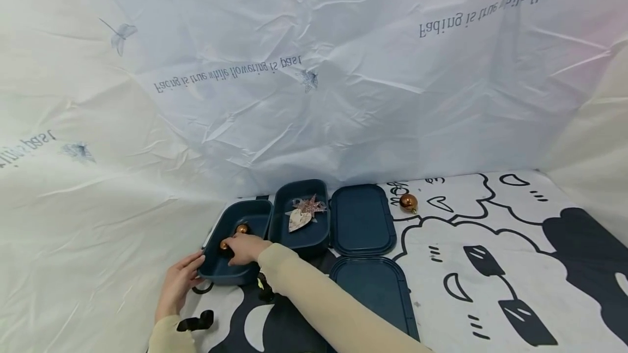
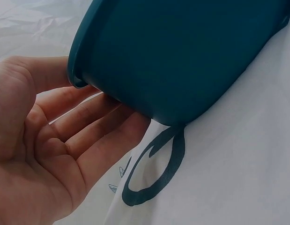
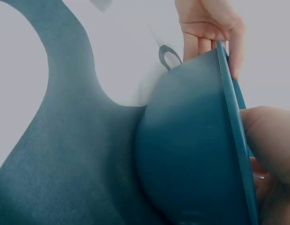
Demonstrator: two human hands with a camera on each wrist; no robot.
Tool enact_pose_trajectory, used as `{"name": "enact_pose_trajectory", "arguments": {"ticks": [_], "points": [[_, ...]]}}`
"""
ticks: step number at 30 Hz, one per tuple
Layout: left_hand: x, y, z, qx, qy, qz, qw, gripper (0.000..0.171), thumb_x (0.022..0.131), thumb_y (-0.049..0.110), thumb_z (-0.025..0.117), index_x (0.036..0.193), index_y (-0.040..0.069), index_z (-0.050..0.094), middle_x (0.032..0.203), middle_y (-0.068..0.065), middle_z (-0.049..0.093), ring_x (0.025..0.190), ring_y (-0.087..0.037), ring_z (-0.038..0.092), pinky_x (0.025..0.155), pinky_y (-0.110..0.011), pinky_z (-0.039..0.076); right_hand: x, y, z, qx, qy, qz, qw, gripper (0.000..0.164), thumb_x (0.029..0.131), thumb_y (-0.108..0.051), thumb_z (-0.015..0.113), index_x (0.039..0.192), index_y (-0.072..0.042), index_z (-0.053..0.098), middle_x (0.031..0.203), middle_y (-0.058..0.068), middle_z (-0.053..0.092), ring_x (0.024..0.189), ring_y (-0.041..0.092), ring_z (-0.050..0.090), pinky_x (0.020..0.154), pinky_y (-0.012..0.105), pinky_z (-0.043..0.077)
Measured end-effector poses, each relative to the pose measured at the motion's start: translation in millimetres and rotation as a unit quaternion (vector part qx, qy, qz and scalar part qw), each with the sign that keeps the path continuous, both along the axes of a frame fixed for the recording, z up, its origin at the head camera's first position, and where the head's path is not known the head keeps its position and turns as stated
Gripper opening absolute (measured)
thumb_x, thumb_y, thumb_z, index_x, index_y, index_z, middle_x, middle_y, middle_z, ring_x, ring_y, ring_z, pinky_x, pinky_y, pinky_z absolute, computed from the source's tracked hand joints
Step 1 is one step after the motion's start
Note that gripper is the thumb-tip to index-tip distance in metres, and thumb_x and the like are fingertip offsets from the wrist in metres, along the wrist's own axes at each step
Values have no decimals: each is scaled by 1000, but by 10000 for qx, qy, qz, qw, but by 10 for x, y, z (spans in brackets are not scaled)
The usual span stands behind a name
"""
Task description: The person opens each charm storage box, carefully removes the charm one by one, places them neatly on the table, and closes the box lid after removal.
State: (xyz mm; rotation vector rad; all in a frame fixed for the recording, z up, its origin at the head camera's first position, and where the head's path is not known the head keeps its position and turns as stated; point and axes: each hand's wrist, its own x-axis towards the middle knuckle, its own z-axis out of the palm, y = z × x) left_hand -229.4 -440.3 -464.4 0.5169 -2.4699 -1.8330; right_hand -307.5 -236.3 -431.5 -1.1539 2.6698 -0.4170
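At the left, my left hand (image 1: 177,281) grips the rim of a dark blue plastic box (image 1: 235,277). Its thumb lies over the edge and its fingers press the outer wall in the left wrist view. My right hand (image 1: 247,248) reaches down inside this box, thumb and fingers around a copper Christmas bauble (image 1: 223,245) that they partly cover. Another copper bauble (image 1: 242,228) lies just above those fingers. From the right wrist view, the box wall (image 3: 191,140) hides the right fingertips.
A second blue box (image 1: 282,233) beside it holds glittery star (image 1: 310,206) and leaf-shaped ornaments (image 1: 298,220). Two blue lids (image 1: 363,222) lie to the right, one nearer me under my right sleeve. A third copper bauble (image 1: 408,202) sits on the printed cloth; a white sheet hangs behind.
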Motion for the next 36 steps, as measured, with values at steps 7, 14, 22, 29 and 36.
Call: {"name": "enact_pose_trajectory", "arguments": {"ticks": [7,14,22,29,36], "points": [[-9,-16,-35,-32,12,54,10000,68,103,38,60,153,-2,38,157,-28,32,106,-6,62,83,-28,57,40,-37,-28,54,-26,35,10000,60,97,-38,69,151,-28,47,148,-7,49,129,5,51,98,21,46],[1,-34,-42,53,6,9,10000,65,104,34,59,154,-2,38,158,-26,32,106,-6,63,83,-27,56,69,-97,-45,32,-235,-96,9997,67,98,-37,68,157,-26,38,154,-5,43,137,6,43,103,20,43],[0,-25,-15,91,48,25,9999,67,103,35,61,153,-3,38,158,-26,32,100,-2,63,83,-29,56,41,-124,-75,-136,-100,-60,9998,52,95,-39,72,141,-22,57,137,-6,56,120,4,55,94,18,47],[-11,-15,8,80,34,60,9999,67,102,35,62,153,-4,38,158,-26,32,97,-1,64,83,-30,57,83,-128,-69,-238,-521,408,9975,44,98,-35,68,139,-23,59,126,-12,64,110,0,60,89,16,47],[-2,-1,-3,130,-2,59,9999,69,102,36,63,153,-4,38,158,-26,30,95,0,64,82,-28,57,122,-140,-92,-294,-399,652,9966,37,99,-28,68,136,-25,63,116,-14,67,102,-2,60,86,13,46]]}}
